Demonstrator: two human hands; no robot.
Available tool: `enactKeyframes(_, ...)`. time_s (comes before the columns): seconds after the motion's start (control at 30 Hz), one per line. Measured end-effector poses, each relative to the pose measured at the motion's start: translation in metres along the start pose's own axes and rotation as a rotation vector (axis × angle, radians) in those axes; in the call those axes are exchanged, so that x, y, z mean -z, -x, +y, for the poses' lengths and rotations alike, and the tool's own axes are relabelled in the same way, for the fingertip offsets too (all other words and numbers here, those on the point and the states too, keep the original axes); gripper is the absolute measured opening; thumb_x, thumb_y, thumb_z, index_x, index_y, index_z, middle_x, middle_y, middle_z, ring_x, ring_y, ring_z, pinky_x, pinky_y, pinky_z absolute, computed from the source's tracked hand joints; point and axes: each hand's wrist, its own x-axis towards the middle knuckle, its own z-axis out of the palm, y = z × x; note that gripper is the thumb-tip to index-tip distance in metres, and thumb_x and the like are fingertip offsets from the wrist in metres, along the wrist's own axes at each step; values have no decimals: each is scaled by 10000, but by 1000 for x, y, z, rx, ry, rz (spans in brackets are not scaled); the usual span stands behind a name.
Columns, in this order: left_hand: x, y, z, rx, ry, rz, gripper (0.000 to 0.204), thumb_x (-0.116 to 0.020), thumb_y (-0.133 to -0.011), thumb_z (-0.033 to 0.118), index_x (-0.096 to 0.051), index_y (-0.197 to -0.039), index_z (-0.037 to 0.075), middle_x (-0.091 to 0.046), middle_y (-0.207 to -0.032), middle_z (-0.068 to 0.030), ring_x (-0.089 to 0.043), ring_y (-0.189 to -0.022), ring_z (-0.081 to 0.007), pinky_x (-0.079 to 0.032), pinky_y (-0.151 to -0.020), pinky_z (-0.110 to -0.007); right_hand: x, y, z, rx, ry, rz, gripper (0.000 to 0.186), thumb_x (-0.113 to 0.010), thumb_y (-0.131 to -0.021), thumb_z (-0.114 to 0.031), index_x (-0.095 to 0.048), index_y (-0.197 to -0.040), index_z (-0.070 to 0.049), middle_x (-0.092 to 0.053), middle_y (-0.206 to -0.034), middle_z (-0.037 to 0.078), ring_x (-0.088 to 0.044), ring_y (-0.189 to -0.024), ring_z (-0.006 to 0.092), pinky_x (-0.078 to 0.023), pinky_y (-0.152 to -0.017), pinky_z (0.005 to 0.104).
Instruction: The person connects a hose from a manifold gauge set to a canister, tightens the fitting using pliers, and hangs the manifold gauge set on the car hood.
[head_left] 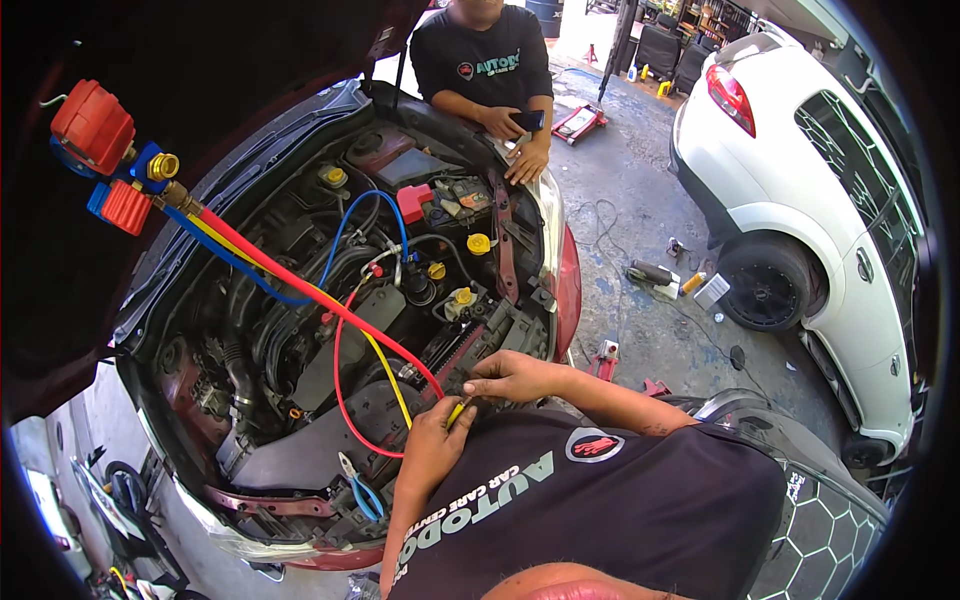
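Yellow hose: gripped near its end in left hand, reaching just beside curled right hand; too hidden there to tell whether held by both.

thin yellow hose, curving downward, its held end seemingly metal-tipped.

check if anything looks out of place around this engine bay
The blue-handled pliers do: they lie loose at the engine bay's front edge, in neither hand, where they might slip down. I see no clear spill or damage.
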Motion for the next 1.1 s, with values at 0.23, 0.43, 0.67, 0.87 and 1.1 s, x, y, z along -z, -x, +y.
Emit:
enactKeyframes(0.23,4,-1,8,67,0,-9,259,-685,-1049,227,-711,-1132,-17,-708,-804,-188,-716,-723,-278,-527,-693,-377,13,-3,32,350,-318,-76,241,-797,-997,-124,-675,-1163,1,-718,-1103,18,-660,-1038,94,-529,-949,281)
enactKeyframes(0.43,1,-4,5,14,23,-11,259,-684,-1054,233,-709,-1111,-19,-704,-793,-177,-705,-713,-244,-524,-687,-364,12,0,10,74,-55,-46,259,-790,-1016,-240,-724,-1086,0,-746,-1009,14,-671,-954,83,-548,-871,291)
enactKeyframes(0.67,2,-4,10,68,25,-40,292,-680,-1049,264,-700,-1135,-14,-729,-905,-268,-729,-883,-461,-551,-754,-448,4,-5,32,392,-152,33,328,-747,-1049,-320,-736,-1064,8,-745,-941,28,-682,-853,96,-573,-776,300)
enactKeyframes(0.87,2,-2,7,66,13,-39,294,-682,-1047,267,-702,-1149,-8,-734,-918,-265,-736,-895,-457,-557,-765,-449,7,4,10,168,-152,10,272,-787,-1021,-261,-720,-1061,0,-737,-950,16,-655,-879,70,-543,-798,267)
enactKeyframes(1.1,-1,-2,0,26,-11,6,248,-687,-1043,226,-724,-1129,-4,-726,-812,-176,-732,-737,-262,-534,-699,-376,-4,-2,23,452,-181,88,359,-761,-1038,-351,-722,-982,1,-719,-862,3,-647,-792,70,-541,-712,282)
